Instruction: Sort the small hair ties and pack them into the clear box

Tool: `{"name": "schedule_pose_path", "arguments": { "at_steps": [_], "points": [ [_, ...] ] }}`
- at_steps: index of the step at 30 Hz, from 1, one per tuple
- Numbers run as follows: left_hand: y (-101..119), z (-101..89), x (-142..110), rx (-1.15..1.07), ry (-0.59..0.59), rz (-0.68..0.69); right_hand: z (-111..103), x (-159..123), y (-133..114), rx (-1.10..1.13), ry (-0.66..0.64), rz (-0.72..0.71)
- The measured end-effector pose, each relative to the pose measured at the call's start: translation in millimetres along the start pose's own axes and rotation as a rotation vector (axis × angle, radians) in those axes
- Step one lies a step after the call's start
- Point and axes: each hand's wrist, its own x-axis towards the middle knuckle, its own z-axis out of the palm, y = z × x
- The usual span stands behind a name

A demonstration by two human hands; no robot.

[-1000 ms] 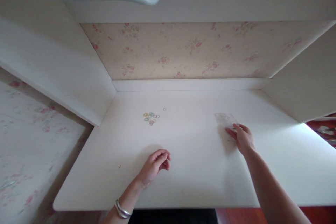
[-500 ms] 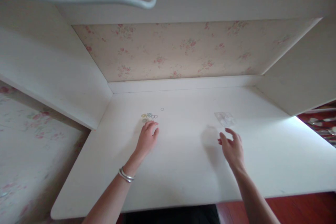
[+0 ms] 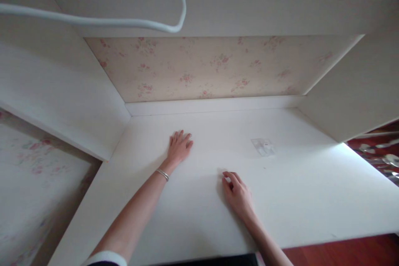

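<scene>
My left hand (image 3: 180,148) lies flat on the white desk, fingers spread. It covers the spot where the small rings lay, so most of them are hidden. One thin ring (image 3: 190,135) appears to peek out by the index fingertip. My right hand (image 3: 238,194) rests lower on the desk, nearer the middle. Its fingers are loosely curled, with a gap between thumb and index finger and nothing visible in it. Beyond it, to the right, is a small clear plastic bag (image 3: 263,147), touched by neither hand.
The white desk (image 3: 199,224) has side panels (image 3: 62,75) left and right and a floral-papered back wall (image 3: 205,66). A white cable (image 3: 124,22) hangs across the upper left. Red patterned fabric (image 3: 380,149) shows beyond the right panel.
My left hand has moved forward and flattened over the rings. My right hand has left the area near the bag, moving left and closer to me, its fingers more curled. The view has shifted slightly.
</scene>
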Motion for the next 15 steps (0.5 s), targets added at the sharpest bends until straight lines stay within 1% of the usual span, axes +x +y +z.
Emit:
{"name": "schedule_pose_path", "arguments": {
  "at_steps": [3,5,8,10,12,15],
  "points": [
    [11.2,4.5,8.8,-0.024,-0.028,0.059,-0.1,0.6,-2.7,-0.051,-0.008,0.003],
    [21.2,6.1,9.9,-0.052,-0.053,0.108,-0.3,-0.1,-4.0,-0.048,-0.002,-0.003],
    [36.7,4.5,2.2,-0.122,-0.073,0.203,-0.6,-0.7,-4.4,-0.040,0.005,-0.003],
    [43.5,-0.7,-6.8,-0.190,-0.074,0.263,-0.4,-0.8,-3.9,-0.046,0.002,0.000],
    [43.8,-9.3,-15.3,-0.267,-0.071,0.298,0.0,-0.8,-3.3,-0.054,-0.006,-0.007],
    [30.2,-25.4,-21.3,-0.320,-0.027,0.273,0.3,-1.0,-2.9,-0.067,-0.016,-0.008]
  ]
}}
